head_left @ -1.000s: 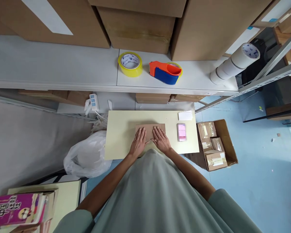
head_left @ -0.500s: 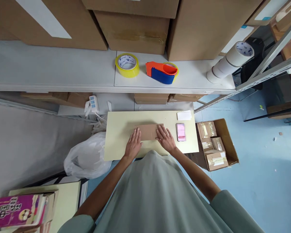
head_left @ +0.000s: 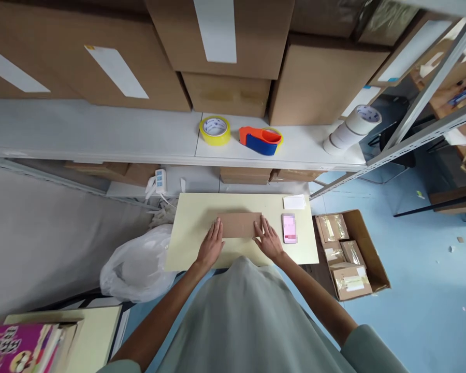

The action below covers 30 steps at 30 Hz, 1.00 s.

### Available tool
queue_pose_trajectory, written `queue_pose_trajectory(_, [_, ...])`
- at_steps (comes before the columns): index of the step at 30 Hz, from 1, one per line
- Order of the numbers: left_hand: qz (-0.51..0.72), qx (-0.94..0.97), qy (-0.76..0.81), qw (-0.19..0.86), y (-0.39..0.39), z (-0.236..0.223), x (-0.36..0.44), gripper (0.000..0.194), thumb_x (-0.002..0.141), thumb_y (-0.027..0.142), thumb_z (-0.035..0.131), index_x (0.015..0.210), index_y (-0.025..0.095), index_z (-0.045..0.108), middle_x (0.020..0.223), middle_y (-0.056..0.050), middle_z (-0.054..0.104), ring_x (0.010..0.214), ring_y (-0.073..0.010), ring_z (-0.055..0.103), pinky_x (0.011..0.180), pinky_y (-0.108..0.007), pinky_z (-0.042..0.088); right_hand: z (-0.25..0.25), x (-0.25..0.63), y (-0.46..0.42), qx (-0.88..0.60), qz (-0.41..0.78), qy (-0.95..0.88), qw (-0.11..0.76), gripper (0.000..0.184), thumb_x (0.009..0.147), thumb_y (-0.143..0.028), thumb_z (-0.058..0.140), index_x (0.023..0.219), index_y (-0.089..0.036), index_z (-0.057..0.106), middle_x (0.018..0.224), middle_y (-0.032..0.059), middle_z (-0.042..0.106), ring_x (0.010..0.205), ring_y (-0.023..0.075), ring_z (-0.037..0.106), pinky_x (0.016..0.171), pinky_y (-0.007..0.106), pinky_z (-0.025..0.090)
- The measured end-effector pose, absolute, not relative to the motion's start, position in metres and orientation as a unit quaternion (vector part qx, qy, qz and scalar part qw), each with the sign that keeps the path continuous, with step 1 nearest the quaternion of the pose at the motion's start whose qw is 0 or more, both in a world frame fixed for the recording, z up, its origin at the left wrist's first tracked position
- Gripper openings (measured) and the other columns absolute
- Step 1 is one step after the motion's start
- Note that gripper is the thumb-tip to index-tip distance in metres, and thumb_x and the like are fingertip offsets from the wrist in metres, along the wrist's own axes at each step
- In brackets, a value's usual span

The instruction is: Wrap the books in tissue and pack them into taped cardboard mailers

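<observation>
A small brown cardboard piece, folded or a flat box (head_left: 238, 226), lies on the pale yellow table between my hands; its thickness is hard to tell. My left hand (head_left: 210, 246) rests along its left end with the fingers stretched out and close together. On the right end lie the fingertips of my right hand (head_left: 268, 240), spread apart, with the thumb by the front corner. Neither hand is wrapped round the cardboard. A phone (head_left: 289, 228) with a lit pink screen lies right of my right hand, and white paper slips (head_left: 294, 202) lie behind it.
On the grey shelf (head_left: 140, 140) above sit a yellow tape roll (head_left: 215, 131), an orange-and-blue tape dispenser (head_left: 260, 141), stacked white rolls (head_left: 351, 129) and large cartons (head_left: 233, 96). An open carton of small parcels (head_left: 380, 274) stands right, a white plastic bag (head_left: 135, 264) left, books (head_left: 15, 347) lower left.
The view has tilted up, so more of the shelf cartons shows. My hands have drawn slightly outward to the cardboard's ends, uncovering more of it. The cardboard stays about where it was on the table.
</observation>
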<state>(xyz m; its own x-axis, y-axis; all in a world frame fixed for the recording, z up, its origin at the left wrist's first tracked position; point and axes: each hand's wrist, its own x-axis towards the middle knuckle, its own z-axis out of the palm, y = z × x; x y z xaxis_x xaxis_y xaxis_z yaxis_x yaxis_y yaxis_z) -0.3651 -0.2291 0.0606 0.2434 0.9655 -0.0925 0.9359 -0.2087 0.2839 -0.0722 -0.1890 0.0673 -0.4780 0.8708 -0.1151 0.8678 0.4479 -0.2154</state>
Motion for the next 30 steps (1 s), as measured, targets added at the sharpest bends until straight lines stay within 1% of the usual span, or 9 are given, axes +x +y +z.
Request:
queue_pose_trajectory(3, [0.09,0.768,0.615,0.152,-0.234,0.057,-0.366,0.087,0.103,0.013,0.039,0.176,0.009,-0.007,0.182,-0.025,0.015,0.167,-0.0327,0.027,0.128,-0.047,0.046,0.063,-0.074,-0.194,-0.531,0.154,-0.833,0.001,0.072,0.111,-0.03,0.054,0.177,-0.024,0.026,0.183,0.0185,0.011,0.138,0.0355,0.069,0.097,0.044,0.069])
queue_pose_trajectory(6, [0.071,0.763,0.627,0.142,-0.239,0.057,-0.361,0.095,0.095,0.001,0.035,0.176,0.013,-0.014,0.18,-0.023,0.022,0.165,-0.0299,0.032,0.123,-0.044,0.051,0.057,-0.075,-0.2,-0.543,0.154,-0.826,0.016,0.072,0.109,-0.025,0.054,0.176,-0.023,0.029,0.181,0.0203,0.017,0.139,0.0387,0.068,0.088,0.043,0.072])
queue_pose_trajectory(9, [0.037,0.765,0.635,0.106,-0.24,0.06,-0.352,0.099,0.088,-0.007,0.03,0.174,0.011,-0.017,0.177,-0.024,0.027,0.164,-0.0292,0.034,0.127,-0.047,0.047,0.055,-0.074,-0.203,-0.531,0.143,-0.833,0.058,0.08,0.107,-0.021,0.056,0.178,-0.03,0.021,0.182,0.0187,0.016,0.14,0.0376,0.068,0.088,0.042,0.072])
queue_pose_trajectory(12, [0.015,0.763,0.642,0.078,-0.236,0.065,-0.346,0.099,0.086,-0.006,0.032,0.175,0.01,-0.01,0.175,-0.025,0.029,0.163,-0.0322,0.035,0.131,-0.053,0.04,0.057,-0.073,-0.205,-0.526,0.126,-0.836,0.095,0.088,0.106,-0.021,0.058,0.179,-0.032,0.011,0.182,0.0186,0.013,0.142,0.0376,0.066,0.096,0.047,0.07])
queue_pose_trajectory(15, [0.007,0.759,0.645,0.086,-0.225,0.077,-0.343,0.097,0.086,-0.003,0.036,0.177,0.009,0.003,0.175,-0.025,0.029,0.165,-0.0355,0.03,0.132,-0.058,0.037,0.068,-0.074,-0.195,-0.525,0.109,-0.837,0.107,0.084,0.106,-0.029,0.061,0.179,-0.032,0.018,0.181,0.0186,0.022,0.15,0.039,0.058,0.108,0.053,0.064])
queue_pose_trajectory(19, [0.045,0.779,0.614,0.115,-0.186,0.116,-0.339,0.1,0.081,-0.001,0.042,0.177,0.009,0.015,0.178,-0.023,0.023,0.168,-0.0356,0.019,0.134,-0.06,0.032,0.114,-0.08,-0.14,-0.505,0.062,-0.851,0.129,0.077,0.109,-0.045,0.06,0.174,-0.016,0.033,0.173,0.0271,0.039,0.158,0.0409,0.047,0.118,0.057,0.055])
queue_pose_trajectory(23, [0.151,0.792,0.588,0.064,-0.12,0.18,-0.335,0.093,0.087,0.001,0.042,0.176,0.007,0.016,0.181,-0.021,0.02,0.17,-0.0348,0.014,0.136,-0.057,0.029,0.195,-0.097,-0.043,-0.493,-0.032,-0.842,0.215,0.07,0.115,-0.045,0.044,0.171,-0.006,0.033,0.174,0.0272,0.039,0.166,0.0368,0.034,0.129,0.058,0.041])
queue_pose_trajectory(27, [0.238,0.784,0.573,0.018,-0.065,0.242,-0.335,0.091,0.09,0.006,0.045,0.176,0.008,0.014,0.179,-0.022,0.028,0.17,-0.0348,0.016,0.135,-0.058,0.029,0.262,-0.12,0.044,-0.492,-0.084,-0.83,0.247,0.063,0.113,-0.042,0.044,0.164,-0.005,0.042,0.166,0.0292,0.05,0.156,0.0375,0.047,0.126,0.057,0.041])
queue_pose_trajectory(30, [0.275,0.775,0.569,0.008,-0.045,0.272,-0.338,0.088,0.093,0.009,0.045,0.176,0.007,0.015,0.178,-0.021,0.034,0.17,-0.0338,0.018,0.135,-0.055,0.03,0.285,-0.137,0.081,-0.537,-0.075,-0.818,0.192,0.052,0.11,-0.038,0.052,0.15,-0.004,0.056,0.145,0.0301,0.067,0.136,0.0367,0.064,0.118,0.053,0.047])
